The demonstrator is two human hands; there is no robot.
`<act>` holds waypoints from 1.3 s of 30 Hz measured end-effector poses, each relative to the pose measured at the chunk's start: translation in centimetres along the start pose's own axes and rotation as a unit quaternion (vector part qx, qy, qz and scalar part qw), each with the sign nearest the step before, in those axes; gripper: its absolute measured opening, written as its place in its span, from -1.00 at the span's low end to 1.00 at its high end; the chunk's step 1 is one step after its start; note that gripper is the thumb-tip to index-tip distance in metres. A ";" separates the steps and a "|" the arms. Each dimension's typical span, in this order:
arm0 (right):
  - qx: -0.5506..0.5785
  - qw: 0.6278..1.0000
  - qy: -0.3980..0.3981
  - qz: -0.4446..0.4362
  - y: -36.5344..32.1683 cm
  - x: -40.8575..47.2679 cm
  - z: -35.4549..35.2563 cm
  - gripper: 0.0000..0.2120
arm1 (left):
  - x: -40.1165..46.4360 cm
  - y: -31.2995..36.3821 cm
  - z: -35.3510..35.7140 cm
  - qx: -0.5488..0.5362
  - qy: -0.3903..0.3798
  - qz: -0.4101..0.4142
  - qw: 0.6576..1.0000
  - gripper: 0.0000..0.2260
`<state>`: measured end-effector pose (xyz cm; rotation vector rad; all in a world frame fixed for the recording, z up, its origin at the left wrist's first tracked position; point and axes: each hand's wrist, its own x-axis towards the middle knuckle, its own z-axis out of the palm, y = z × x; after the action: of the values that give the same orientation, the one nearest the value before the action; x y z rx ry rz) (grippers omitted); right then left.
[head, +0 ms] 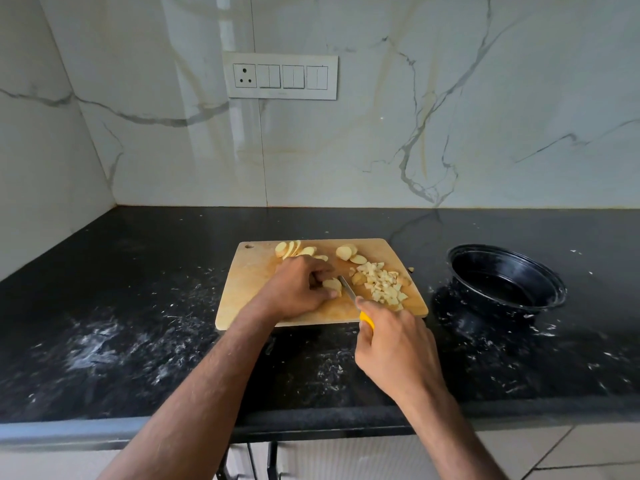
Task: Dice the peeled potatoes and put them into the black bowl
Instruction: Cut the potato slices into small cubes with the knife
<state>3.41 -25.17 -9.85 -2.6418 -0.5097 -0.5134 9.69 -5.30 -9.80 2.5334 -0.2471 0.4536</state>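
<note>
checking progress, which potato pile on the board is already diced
The pile of small cubes at the board's right, beside the knife; the back piles are still round slices.

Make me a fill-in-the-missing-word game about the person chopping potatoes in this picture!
1. The knife has a ____ handle.
2. The right hand grips the knife, and the left hand holds a potato piece on the wooden ____.
3. The diced potato pile lies on the ____ side of the blade.
4. The black bowl has ____ potato in it so far.

Missing words: yellow; cutting board; right; no
</note>
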 end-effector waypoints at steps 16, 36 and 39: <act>0.002 0.999 0.027 0.045 0.1 -0.1 0.0 -0.57 | 0.0 2.3 1.0 0.071 -0.009 0.037 0.997 -0.72; -0.005 1.000 0.021 0.014 0.1 -0.2 -0.1 -0.57 | -0.6 7.2 1.2 0.203 -0.010 -0.143 0.969 -0.79; 0.000 1.000 0.023 0.011 0.2 -0.1 0.0 -0.57 | 0.3 5.8 -0.4 0.152 -0.070 -0.134 0.977 -0.73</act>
<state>3.38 -25.37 -9.98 -2.6273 -0.4663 -0.5651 8.29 -9.90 -6.60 2.8470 0.1237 0.2201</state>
